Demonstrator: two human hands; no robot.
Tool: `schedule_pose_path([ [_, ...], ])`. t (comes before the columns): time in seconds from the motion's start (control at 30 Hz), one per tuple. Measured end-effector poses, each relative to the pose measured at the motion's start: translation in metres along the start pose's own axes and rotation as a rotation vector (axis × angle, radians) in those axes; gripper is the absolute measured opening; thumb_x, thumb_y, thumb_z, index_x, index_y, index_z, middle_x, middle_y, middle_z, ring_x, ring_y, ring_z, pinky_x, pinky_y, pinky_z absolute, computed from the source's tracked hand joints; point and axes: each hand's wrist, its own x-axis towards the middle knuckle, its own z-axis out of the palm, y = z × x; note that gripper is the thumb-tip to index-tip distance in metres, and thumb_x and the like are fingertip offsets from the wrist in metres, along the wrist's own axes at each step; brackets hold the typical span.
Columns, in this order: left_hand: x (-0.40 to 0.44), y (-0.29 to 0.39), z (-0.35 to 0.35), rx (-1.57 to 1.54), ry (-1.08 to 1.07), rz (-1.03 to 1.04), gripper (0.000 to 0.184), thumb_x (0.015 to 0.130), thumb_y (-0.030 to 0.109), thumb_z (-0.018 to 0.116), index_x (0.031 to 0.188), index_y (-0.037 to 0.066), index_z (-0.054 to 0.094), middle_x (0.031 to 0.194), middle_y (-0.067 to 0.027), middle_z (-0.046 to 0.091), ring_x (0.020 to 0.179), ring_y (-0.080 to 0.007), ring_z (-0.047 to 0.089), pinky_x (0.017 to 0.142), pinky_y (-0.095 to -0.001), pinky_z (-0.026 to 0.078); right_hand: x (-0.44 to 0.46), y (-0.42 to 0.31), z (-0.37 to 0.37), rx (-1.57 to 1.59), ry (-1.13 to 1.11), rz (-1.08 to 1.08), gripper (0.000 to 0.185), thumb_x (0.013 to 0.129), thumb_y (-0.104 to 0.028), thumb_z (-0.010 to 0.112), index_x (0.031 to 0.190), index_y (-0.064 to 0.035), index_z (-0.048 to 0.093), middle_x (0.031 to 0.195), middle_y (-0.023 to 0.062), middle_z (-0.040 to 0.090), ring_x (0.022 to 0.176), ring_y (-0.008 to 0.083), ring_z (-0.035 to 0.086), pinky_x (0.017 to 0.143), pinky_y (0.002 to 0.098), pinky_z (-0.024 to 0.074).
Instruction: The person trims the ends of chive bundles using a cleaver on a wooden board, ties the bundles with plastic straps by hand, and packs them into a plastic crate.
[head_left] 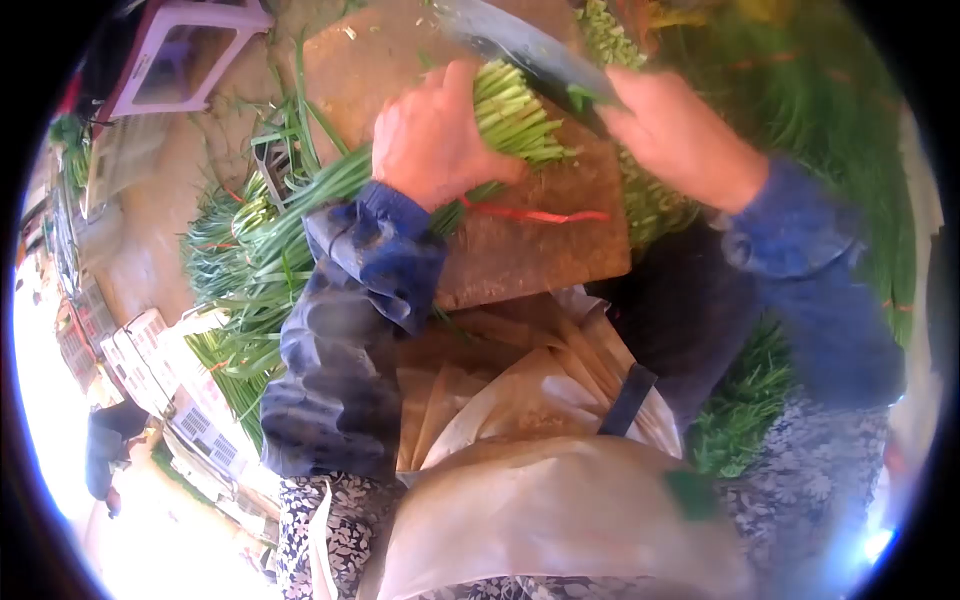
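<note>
My left hand (430, 135) is wrapped over a bundle of leafy green stalks (515, 115), its pale stem ends pointing right. The bundle lies across a worn wooden chopping board (540, 240), with its long leaves trailing down and left under my forearm. In my right hand (680, 135) is a broad knife (520, 45), gripped at the handle. The blade extends up and left, just beyond the stem ends; whether it touches them I cannot tell. A red tie (535, 213) runs from beside my left hand across the board.
More tied bundles of greens (225, 245) lie left of the board. Cut stem pieces (655, 195) are heaped along its right side, with a mass of greens (830, 100) beyond. A lilac plastic stool (185, 55) stands at upper left. Printed boxes (170, 365) sit at far left.
</note>
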Motion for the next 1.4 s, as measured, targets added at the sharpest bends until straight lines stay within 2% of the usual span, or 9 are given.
schedule_pose_path([
  [0.27,-0.022,0.009,0.021,0.143,0.338,0.153,0.071,0.049,0.032,0.085,0.106,0.003,0.054,0.091,-0.0127,0.060,0.083,-0.0341,0.059,0.073,-0.0449,0.045,0.055,0.024,0.033,-0.236,0.239,0.190,0.022,0.088,-0.018,0.053,0.096,0.0024,0.055,0.085,0.0276,0.062,0.082,0.0463,0.060,0.068,0.0534,0.0451],
  [0.33,-0.022,0.012,0.022,0.145,0.326,0.119,0.075,0.049,0.032,0.085,0.111,0.005,0.053,0.095,-0.0132,0.060,0.088,-0.0351,0.059,0.077,-0.0459,0.046,0.005,0.010,0.019,-0.107,0.287,0.230,0.023,0.087,-0.017,0.052,0.090,0.0058,0.053,0.073,0.0286,0.060,0.072,0.0446,0.062,0.066,0.0498,0.0486],
  [0.63,-0.022,0.007,0.031,0.210,0.319,0.090,0.078,0.051,0.033,0.085,0.117,0.006,0.052,0.101,-0.0136,0.062,0.094,-0.0364,0.061,0.080,-0.0478,0.047,-0.068,-0.038,0.059,0.173,0.253,0.417,0.025,0.087,-0.017,0.052,0.089,0.0077,0.049,0.077,0.0323,0.059,0.077,0.0501,0.058,0.069,0.0520,0.0462],
  [0.83,-0.022,0.009,0.028,0.210,0.330,0.090,0.080,0.051,0.036,0.085,0.118,0.005,0.052,0.102,-0.0150,0.063,0.094,-0.0385,0.061,0.081,-0.0491,0.047,-0.042,-0.047,0.095,-0.201,0.259,0.512,0.017,0.085,-0.012,0.054,0.095,0.0001,0.051,0.075,0.0244,0.066,0.072,0.0445,0.065,0.067,0.0524,0.0517],
  [0.9,-0.020,0.007,0.028,0.228,0.325,0.080,0.082,0.050,0.041,0.086,0.114,0.003,0.050,0.101,-0.0151,0.063,0.095,-0.0375,0.061,0.081,-0.0460,0.046,-0.034,-0.035,0.085,-0.258,0.251,0.349,0.019,0.085,-0.012,0.053,0.098,0.0008,0.050,0.074,0.0241,0.065,0.071,0.0443,0.065,0.066,0.0526,0.0516],
  [1.03,-0.036,-0.012,0.016,0.148,0.402,0.160,0.112,0.046,0.049,0.087,0.135,0.001,0.038,0.114,-0.0169,0.060,0.106,-0.0381,0.056,0.091,-0.0481,0.039,-0.013,0.009,0.067,-0.473,0.381,0.288,0.024,0.086,-0.010,0.050,0.107,-0.0010,0.049,0.068,0.0196,0.064,0.065,0.0409,0.064,0.056,0.0526,0.0479],
  [1.23,-0.069,-0.027,0.010,0.149,0.167,-0.131,0.117,0.045,0.049,0.087,0.139,0.000,0.037,0.117,-0.0194,0.058,0.112,-0.0398,0.053,0.096,-0.0488,0.039,-0.004,-0.026,0.065,-0.669,0.400,0.095,0.045,0.075,-0.015,0.066,0.118,-0.0071,0.056,0.103,0.0179,0.056,0.093,0.0326,0.058,0.078,0.0461,0.0470],
  [1.3,-0.069,-0.026,0.012,0.164,0.202,-0.094,0.111,0.046,0.047,0.087,0.134,0.000,0.041,0.114,-0.0191,0.058,0.109,-0.0396,0.054,0.093,-0.0491,0.041,0.006,-0.043,0.072,-0.276,0.625,-0.244,0.039,0.075,-0.018,0.071,0.111,-0.0080,0.060,0.099,0.0127,0.057,0.091,0.0305,0.058,0.077,0.0427,0.0470],
  [1.4,-0.068,-0.028,0.014,0.166,0.218,-0.079,0.100,0.047,0.045,0.087,0.127,0.003,0.045,0.112,-0.0180,0.058,0.107,-0.0389,0.054,0.090,-0.0502,0.041,0.015,-0.036,0.091,-0.198,0.533,-0.180,0.023,0.075,-0.025,0.071,0.092,-0.0099,0.066,0.093,0.0091,0.057,0.092,0.0310,0.058,0.076,0.0412,0.0476],
])
